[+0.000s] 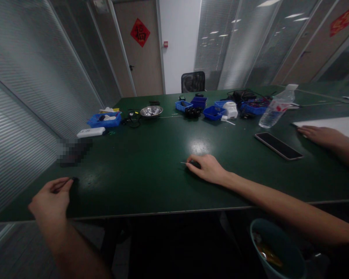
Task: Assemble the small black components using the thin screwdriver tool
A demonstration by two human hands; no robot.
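Low over the green table (128, 155), my left hand (54, 197) is at the left near edge, thumb and fingers pinched on a small dark object (75, 179) too small to name. My right hand (206, 167) rests on the table right of the middle, its fingers closed around a small dark tool (195, 163) with a thin metal shaft pointing left. A phone (278, 146) lies to the right of that hand.
Another person's hand (322, 135) rests by a white sheet at the right. A plastic bottle (277, 106) stands behind the phone. Farther back are blue trays (213, 113), a metal bowl (151, 112) and cables. A bin (276, 248) is below the near edge.
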